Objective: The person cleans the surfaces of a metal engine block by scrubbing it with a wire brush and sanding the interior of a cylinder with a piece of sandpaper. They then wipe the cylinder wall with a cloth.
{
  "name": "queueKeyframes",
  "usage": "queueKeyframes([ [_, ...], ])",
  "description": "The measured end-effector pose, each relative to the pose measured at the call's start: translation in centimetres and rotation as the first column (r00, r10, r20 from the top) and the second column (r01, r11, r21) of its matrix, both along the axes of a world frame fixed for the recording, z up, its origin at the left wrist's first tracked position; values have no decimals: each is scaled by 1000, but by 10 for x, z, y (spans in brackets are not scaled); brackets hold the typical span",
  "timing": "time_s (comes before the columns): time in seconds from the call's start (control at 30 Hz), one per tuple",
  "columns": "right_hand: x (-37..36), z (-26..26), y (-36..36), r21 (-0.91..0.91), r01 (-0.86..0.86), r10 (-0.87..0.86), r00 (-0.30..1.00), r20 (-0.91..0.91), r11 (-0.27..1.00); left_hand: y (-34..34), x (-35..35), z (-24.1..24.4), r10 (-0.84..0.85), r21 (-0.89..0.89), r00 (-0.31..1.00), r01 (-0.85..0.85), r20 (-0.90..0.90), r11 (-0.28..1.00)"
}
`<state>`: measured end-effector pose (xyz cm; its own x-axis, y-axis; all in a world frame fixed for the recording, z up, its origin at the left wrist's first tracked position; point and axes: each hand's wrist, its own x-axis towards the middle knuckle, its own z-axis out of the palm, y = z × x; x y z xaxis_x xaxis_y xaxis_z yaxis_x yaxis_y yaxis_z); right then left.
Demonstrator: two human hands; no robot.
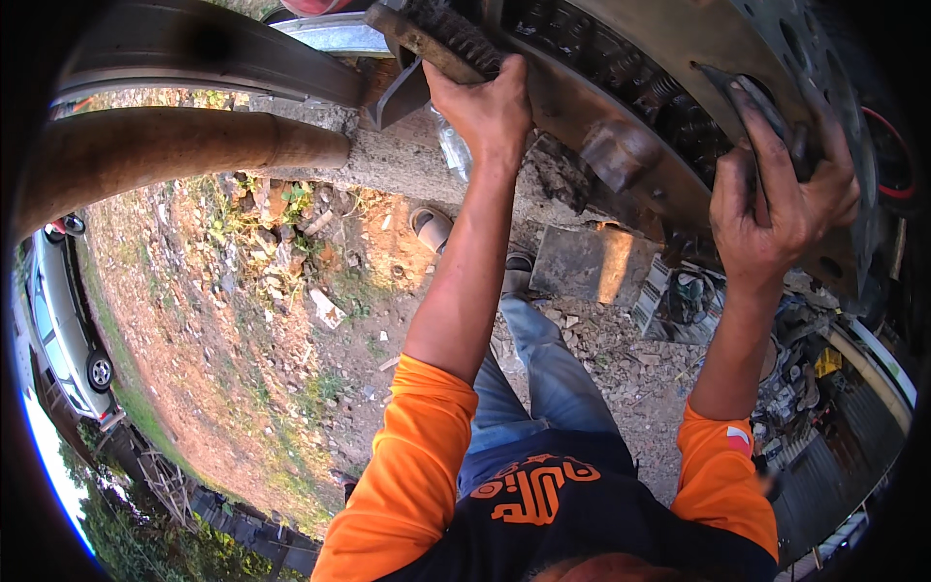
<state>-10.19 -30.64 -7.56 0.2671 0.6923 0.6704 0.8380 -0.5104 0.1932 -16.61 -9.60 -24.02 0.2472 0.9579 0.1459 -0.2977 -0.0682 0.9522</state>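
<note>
In my left hand [484, 109] is a brush with a worn wooden back [425, 45] and dark bristles [454, 28], held at the upper middle of the view. Beside it runs the rusty metal frame [582, 94] of a machine, with dark, greasy ribbed parts [640, 76] along its opening. My right hand [785, 189] grips a dark, flat metal piece [753, 102] with a pointed end, over the machine's plate. Its exact kind is unclear, as my fingers cover part of it. A metal plate with round holes [836, 94] curves past that hand.
A thick bamboo pole [196, 149] and a metal beam [211, 54] extend leftward. A clear plastic bottle [452, 145] lies by the concrete ledge [393, 156]. Below are a flat slab [574, 262], rubble [291, 247] and clutter [793, 378]. A car [65, 320] stands far left.
</note>
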Motion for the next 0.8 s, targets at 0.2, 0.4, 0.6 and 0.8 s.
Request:
queueKeyframes([
  [0.2,-1,-2,1,22,6,-5,1000,-23,1000,-3,-2,2,13,34,1000,-13,10,999],
  [0.4,-2,-2,1,41,-1,3,999,-38,999,2,-11,-12,0,14,1000,0,17,1000],
  [0.6,-4,-1,1,18,15,-15,999,-30,1000,-7,-4,2,58,-11,994,-57,91,998],
  [0.8,-6,1,1,-1,47,-47,999,-3,999,-6,2,-2,132,26,989,-130,-72,991],
])
